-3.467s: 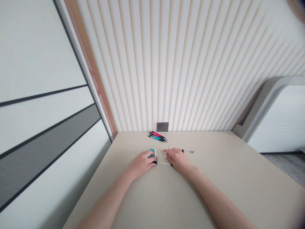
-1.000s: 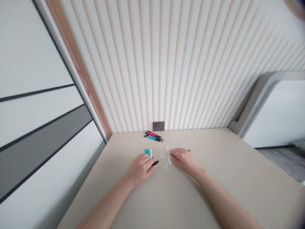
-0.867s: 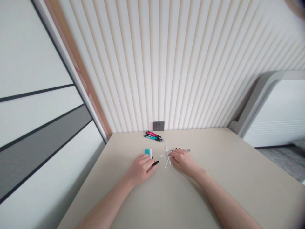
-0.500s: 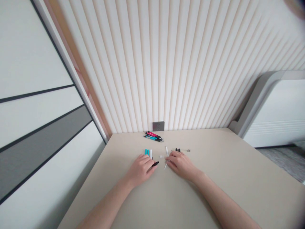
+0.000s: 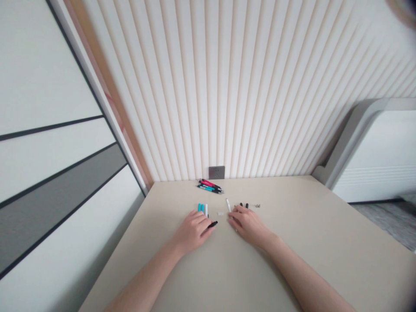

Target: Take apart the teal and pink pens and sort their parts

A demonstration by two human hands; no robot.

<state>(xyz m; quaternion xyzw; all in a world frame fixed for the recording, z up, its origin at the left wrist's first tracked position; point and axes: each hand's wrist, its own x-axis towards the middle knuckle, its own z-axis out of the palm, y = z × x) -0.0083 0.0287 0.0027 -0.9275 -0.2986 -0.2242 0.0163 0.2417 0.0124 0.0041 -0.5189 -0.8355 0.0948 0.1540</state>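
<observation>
Beige tabletop, worked left to right.

Two teal pen barrels lie side by side, with a white pen barrel just beside them. The left hand sits just below these, fingers curled in a narrow shape. A black pen part pokes out from under the fingertips, touching them; cannot tell if it is gripped.

Small white pieces lie between the hands. The right hand rests low on the table, fingers slightly spread, at a white stick whose upper end shows past the fingertips; grip cannot be told. Beyond it are two small black pieces, then tiny metal parts.

Farther back, a bundle of pink and teal pens lies below a grey wall socket.

Against half a second ago: the black pieces now stand apart, and the right hand covers more of the white stick. Print on the pens is too small to read.
</observation>
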